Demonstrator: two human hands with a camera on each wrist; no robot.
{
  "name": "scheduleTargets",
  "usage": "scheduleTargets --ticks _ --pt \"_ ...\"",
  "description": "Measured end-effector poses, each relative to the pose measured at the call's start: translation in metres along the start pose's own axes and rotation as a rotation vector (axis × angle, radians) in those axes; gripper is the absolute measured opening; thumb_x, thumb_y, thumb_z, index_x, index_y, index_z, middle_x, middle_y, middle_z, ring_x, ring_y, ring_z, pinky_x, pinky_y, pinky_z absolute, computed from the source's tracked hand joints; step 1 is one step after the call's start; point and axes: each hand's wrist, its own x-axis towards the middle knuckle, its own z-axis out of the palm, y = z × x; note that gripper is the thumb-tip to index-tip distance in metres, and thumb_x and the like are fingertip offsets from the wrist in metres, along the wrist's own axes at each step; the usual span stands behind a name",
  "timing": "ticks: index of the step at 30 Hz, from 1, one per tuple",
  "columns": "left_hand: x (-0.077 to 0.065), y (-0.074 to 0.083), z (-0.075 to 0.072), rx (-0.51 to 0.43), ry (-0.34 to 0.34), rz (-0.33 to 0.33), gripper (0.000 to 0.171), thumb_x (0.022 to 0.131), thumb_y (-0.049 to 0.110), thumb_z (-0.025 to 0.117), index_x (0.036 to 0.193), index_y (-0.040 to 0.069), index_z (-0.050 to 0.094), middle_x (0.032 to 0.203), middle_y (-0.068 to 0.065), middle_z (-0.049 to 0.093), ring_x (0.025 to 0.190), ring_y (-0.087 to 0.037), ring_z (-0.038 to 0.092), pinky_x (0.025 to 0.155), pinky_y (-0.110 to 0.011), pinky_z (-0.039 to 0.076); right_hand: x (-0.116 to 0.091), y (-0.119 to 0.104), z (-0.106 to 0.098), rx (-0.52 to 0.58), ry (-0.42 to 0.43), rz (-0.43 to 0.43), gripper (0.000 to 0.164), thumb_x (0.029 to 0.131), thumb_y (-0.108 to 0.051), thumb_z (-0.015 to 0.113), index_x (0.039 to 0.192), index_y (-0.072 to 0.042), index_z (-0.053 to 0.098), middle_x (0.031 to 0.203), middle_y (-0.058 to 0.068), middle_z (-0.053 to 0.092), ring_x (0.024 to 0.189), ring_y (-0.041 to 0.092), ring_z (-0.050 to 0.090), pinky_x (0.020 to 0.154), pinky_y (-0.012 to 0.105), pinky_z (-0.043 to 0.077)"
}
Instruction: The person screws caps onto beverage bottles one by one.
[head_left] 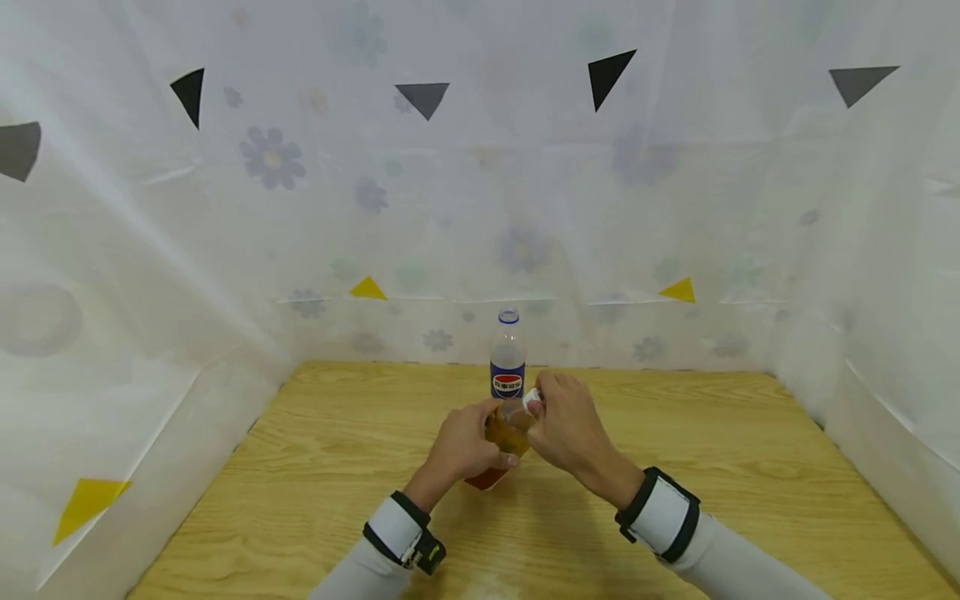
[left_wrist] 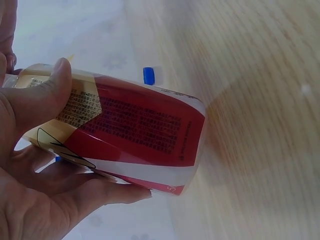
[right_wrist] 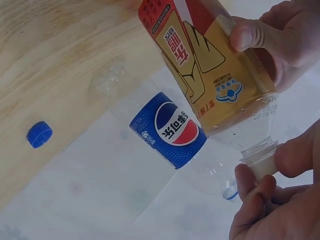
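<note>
Amber bottle (head_left: 512, 435) was tilted over desk (head_left: 300, 500), in front of Pepsi bottle (head_left: 507, 367). Left hand (head_left: 465, 446) gripped amber bottle's body; right hand (head_left: 566, 425) pinched white cap (right_wrist: 265, 167). Plastic probably light, slick, easily dented; labelled middle seemed best hold, without hard squeeze.

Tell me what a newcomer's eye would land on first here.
Probably the red-and-gold bottle, tilted between the two hands: the left hand grips its body while the fingers of the right hand hold its white cap. Next, the blue-labelled Pepsi bottle standing uncapped just beyond them, and the bright blue cap on the wooden table, seen in both wrist views.
</note>
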Motion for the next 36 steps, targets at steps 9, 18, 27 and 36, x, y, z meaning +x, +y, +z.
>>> scheduleTargets --ticks 9,18,27,36 --pt "-0.004 0.003 0.005 0.011 0.059 0.010 0.070 0.070 0.023 0.094 0.133 0.011 0.064 0.116 -0.011 0.074 0.098 -0.028 0.071 0.084 -0.046 0.060 0.003 0.000 -0.001 0.008 -0.026 0.042 0.013 0.077 0.003 0.058 0.074 -0.007 0.050 0.066 0.003 0.044 0.058 0.017 0.040 0.055 0.028 0.033" --pt "-0.006 0.004 0.007 0.036 0.087 0.026 0.071 0.067 0.028 0.095 0.131 0.013 0.066 0.113 -0.008 0.075 0.095 -0.025 0.071 0.080 -0.043 0.059 0.002 0.000 -0.002 -0.040 -0.018 0.049 0.019 0.083 -0.001 0.057 0.069 -0.010 0.046 0.062 0.001 0.039 0.052 0.015 0.036 0.050 0.026 0.029" --pt "-0.004 0.006 -0.002 0.003 -0.007 0.009 0.074 0.072 0.026 0.094 0.137 0.012 0.062 0.121 -0.011 0.072 0.104 -0.029 0.070 0.088 -0.047 0.059 -0.001 -0.001 -0.005 -0.069 -0.061 0.050 0.018 0.095 -0.013 0.061 0.080 -0.006 0.054 0.065 0.001 0.044 0.056 0.014 0.041 0.051 0.026 0.035" --pt "0.000 0.002 -0.007 -0.005 -0.067 0.013 0.068 0.073 0.021 0.093 0.134 0.014 0.064 0.119 -0.010 0.072 0.104 -0.029 0.069 0.090 -0.049 0.057 -0.007 -0.006 -0.008 -0.055 -0.045 -0.018 0.018 0.096 -0.008 0.063 0.110 0.002 0.066 0.097 0.014 0.069 0.094 0.035 0.064 0.091 0.057 0.050"
